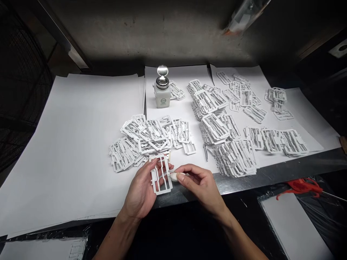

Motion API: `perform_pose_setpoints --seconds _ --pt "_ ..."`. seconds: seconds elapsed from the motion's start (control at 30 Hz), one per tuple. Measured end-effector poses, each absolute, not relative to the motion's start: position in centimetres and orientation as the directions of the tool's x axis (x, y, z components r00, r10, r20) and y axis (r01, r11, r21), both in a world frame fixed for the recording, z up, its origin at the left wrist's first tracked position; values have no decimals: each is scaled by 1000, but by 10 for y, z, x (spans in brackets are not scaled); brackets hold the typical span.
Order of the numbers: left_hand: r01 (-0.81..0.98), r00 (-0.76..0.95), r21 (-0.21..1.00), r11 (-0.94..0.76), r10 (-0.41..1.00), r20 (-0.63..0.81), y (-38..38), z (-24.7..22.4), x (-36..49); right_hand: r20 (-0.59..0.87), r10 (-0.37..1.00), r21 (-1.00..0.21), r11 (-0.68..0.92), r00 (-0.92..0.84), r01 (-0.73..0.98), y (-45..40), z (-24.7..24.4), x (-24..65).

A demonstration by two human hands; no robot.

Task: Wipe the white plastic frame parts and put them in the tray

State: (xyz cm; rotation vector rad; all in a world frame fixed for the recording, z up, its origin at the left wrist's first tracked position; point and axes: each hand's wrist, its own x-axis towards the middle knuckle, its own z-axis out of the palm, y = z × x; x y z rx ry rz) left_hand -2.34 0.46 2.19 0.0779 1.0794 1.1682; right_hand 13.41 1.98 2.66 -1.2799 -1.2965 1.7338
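Note:
My left hand (139,193) holds a white plastic frame piece (164,192) with long slots, tilted up above the table's front edge. Pinched in the fingers of my right hand (203,185) is a small soft white wad (175,177), close against the frame piece's right side; whether they touch I cannot tell. Just beyond my hands lies a loose pile of similar frame pieces (154,131). Neater stacks of frame pieces (235,159) rise to the right, beside a small metal tool (205,152). A white bottle (162,96) with its metal lid flipped up stands behind the loose pile.
White paper sheets (81,130) cover the metal table, backed by a dark metal wall (141,36). More frame pieces (284,141) lie at the right. A red object (303,186) and a white board (295,224) sit below the front edge. A clear plastic bag (244,18) hangs above.

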Motion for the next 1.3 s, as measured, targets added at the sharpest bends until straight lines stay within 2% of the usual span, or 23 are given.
perform_pose_setpoints --seconds 0.1,0.23,0.33,0.43,0.57,0.67,0.8,0.93,1.1,1.3 --pt "-701 22 567 433 808 -589 3 22 -22 -320 880 -931 -360 -352 -52 17 30 130" --pt "-720 47 521 459 781 -622 1 25 -15 -208 904 -967 -248 -374 -62 8 38 118" --pt "-762 122 384 522 698 -706 -1 27 -11 -135 906 -986 -162 -402 -33 3 43 113" --pt "-792 228 260 553 662 -714 -3 26 -12 -151 915 -987 -163 -375 0 5 44 118" --pt "-776 248 296 558 700 -669 -4 21 -17 -165 969 -985 -151 -184 89 19 42 132" --pt "-729 310 333 598 722 -619 -4 20 -17 -30 996 -958 -5 -82 286 32 39 133" --pt "-724 245 374 580 723 -646 -5 22 -13 96 962 -897 194 -254 397 42 39 119" --pt "-742 109 392 543 675 -730 -6 24 -12 129 897 -815 339 -423 471 44 40 113" --pt "-666 221 406 626 685 -694 -4 22 -15 22 934 -791 234 -355 566 45 38 132" --pt "-667 272 375 643 679 -682 -3 20 -18 36 958 -840 185 -286 511 46 36 140"
